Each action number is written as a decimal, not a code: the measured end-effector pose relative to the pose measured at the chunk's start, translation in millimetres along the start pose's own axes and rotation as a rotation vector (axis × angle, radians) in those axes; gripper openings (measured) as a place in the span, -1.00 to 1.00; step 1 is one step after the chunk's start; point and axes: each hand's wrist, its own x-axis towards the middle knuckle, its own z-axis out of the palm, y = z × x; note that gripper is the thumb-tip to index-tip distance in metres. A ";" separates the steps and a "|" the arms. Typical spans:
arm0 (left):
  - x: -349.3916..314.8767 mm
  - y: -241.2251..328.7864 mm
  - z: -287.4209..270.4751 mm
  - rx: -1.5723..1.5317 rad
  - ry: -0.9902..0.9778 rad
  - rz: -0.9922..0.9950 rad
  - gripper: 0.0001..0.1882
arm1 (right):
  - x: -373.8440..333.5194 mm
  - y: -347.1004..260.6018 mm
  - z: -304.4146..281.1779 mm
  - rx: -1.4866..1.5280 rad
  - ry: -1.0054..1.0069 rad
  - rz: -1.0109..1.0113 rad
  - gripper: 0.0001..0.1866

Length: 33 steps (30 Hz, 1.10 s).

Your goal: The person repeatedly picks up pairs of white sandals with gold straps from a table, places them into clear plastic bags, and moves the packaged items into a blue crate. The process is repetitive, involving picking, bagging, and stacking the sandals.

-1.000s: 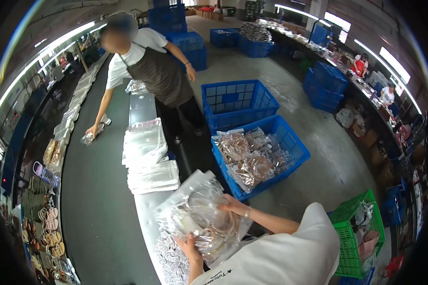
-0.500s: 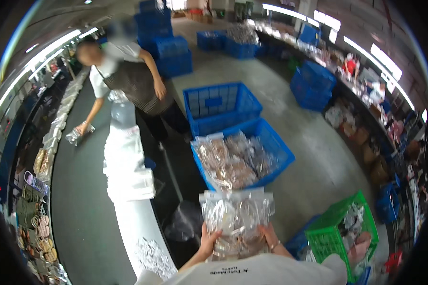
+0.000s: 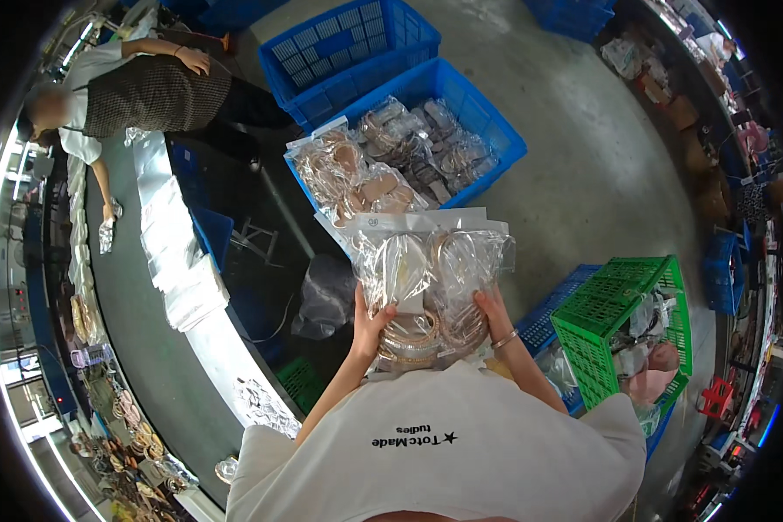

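My left hand and my right hand are closed on the two sides of a stack of bagged sandals. The sandals lie in clear plastic bags with white top strips, held in front of my chest. Both thumbs press on the upper bag, while my other fingers are mostly hidden at the sides and underneath. Just beyond the stack stands a blue crate, filled with more bagged sandals in tan and darker tones.
Another blue crate stands behind the filled one. A green crate with bags leans at the right. Leftward, a white ledge carrying plastic bags runs along a dark conveyor. A co-worker reaches over the conveyor, holding a small bag.
My view has tilted downward, so the crates and the co-worker appear higher in the picture. Both hands still grip the bagged sandals.
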 end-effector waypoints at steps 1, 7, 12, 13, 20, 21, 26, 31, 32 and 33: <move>11.3 -1.9 6.1 0.024 -0.005 -0.021 0.02 | 8.6 -5.4 -7.9 -0.023 0.021 0.015 -0.13; 72.6 -0.3 41.7 -0.011 -0.062 -0.091 0.09 | 45.4 -23.4 -43.7 -0.025 0.089 0.000 -0.21; 144.2 8.0 68.2 0.101 -0.262 0.027 0.25 | 81.3 -63.6 -78.9 0.048 0.054 -0.038 -0.29; 154.8 23.6 82.9 0.084 -0.291 0.000 0.29 | 82.5 -85.1 -73.5 0.047 0.087 -0.072 -0.31; 256.9 42.6 142.3 0.040 -0.317 0.072 0.23 | 184.6 -167.4 -125.1 0.094 0.097 -0.159 -0.47; 277.1 39.0 146.5 0.028 -0.306 0.090 0.21 | 209.5 -180.4 -130.9 0.068 0.086 -0.156 -0.48; 383.8 70.9 177.3 0.028 -0.101 0.111 0.08 | 342.2 -288.3 -91.5 -0.150 0.015 -0.129 -0.50; 559.1 40.4 148.0 0.628 0.378 0.134 0.00 | 554.1 -321.2 -76.4 -0.888 0.251 -0.161 -0.12; 576.4 37.9 150.3 0.940 0.634 0.006 -0.03 | 577.9 -309.9 -82.6 -0.986 0.339 -0.146 -0.08; 581.8 37.9 162.5 1.054 0.540 -0.058 -0.09 | 598.4 -300.7 -95.7 -1.078 0.450 -0.129 -0.03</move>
